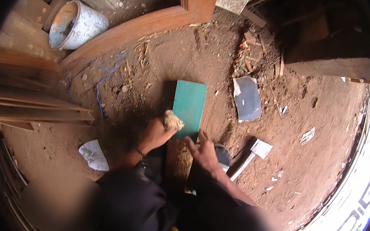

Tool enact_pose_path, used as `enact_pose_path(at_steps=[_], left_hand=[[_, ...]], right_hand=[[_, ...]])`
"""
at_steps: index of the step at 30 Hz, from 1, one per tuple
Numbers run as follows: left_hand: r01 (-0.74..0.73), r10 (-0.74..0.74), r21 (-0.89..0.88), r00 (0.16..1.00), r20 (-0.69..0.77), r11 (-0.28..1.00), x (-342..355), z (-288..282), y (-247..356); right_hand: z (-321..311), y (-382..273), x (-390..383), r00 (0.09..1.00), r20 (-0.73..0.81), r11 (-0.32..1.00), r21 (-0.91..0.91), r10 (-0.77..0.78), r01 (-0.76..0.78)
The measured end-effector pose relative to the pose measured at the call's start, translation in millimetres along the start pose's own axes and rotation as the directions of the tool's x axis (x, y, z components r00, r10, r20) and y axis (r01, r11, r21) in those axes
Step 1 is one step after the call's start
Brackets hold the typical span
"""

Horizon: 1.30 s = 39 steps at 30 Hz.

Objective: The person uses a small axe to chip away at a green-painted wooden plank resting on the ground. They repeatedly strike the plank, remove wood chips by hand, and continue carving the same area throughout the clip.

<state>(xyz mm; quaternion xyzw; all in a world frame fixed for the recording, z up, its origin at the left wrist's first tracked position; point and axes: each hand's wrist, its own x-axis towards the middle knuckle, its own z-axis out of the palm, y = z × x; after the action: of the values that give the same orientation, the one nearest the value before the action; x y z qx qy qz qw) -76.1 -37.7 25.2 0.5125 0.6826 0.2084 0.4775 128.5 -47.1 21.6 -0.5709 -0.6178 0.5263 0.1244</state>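
In front of me a flat teal-green rectangular piece (pixel 189 102) lies lengthwise, pointing away from me. A brown, rough-surfaced wooden board (pixel 178 161) shows between my hands at its near end. My left hand (pixel 153 135) is closed around a tan lump with a frayed, fibrous end (pixel 173 121), over the left edge of the green piece; the rest of the lump is hidden in the fist. At the near right corner of the green piece is my right hand (pixel 205 153), its fingers apart and holding nothing. Whether its fingertips touch the piece, I cannot tell.
On the dirt floor to the right lie a hatchet-like tool (pixel 252 154) with a pale handle and a torn dark sheet (pixel 247 99). A paint-stained bucket (pixel 87 27), a curved wooden frame (pixel 144 22) and blue string (pixel 102 82) are at left. Stacked boards (pixel 35 111) stand nearer left.
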Motion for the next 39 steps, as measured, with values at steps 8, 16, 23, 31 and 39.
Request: enact_pose_path(at_steps=[8,16,23,31,39], left_hand=[[-0.172,0.164,-0.066,0.98,-0.112,0.983,48.0,2.1,20.1],[-0.15,0.117,-0.132,0.967,-0.227,0.98,142.5,-42.0,59.4],[-0.03,-0.113,-0.702,0.981,-0.157,0.712,120.1,-97.0,105.5],[-0.349,0.289,-0.462,0.937,-0.197,0.815,99.3,-84.0,137.1],[-0.521,0.356,-0.491,0.847,-0.394,0.698,102.3,-61.3,130.0]], right_hand=[[-19.9,-15.6,40.3,0.988,-0.142,0.996,0.057,-0.063,0.071],[-58.7,-17.6,109.9,0.967,-0.241,0.984,0.136,-0.077,0.112],[-44.9,-2.2,54.1,0.981,-0.191,0.958,0.286,0.036,0.021],[-52.0,28.0,21.9,0.966,-0.159,0.911,0.392,0.203,-0.127],[-64.8,50.4,4.8,0.948,-0.24,0.891,0.446,0.211,-0.085]])
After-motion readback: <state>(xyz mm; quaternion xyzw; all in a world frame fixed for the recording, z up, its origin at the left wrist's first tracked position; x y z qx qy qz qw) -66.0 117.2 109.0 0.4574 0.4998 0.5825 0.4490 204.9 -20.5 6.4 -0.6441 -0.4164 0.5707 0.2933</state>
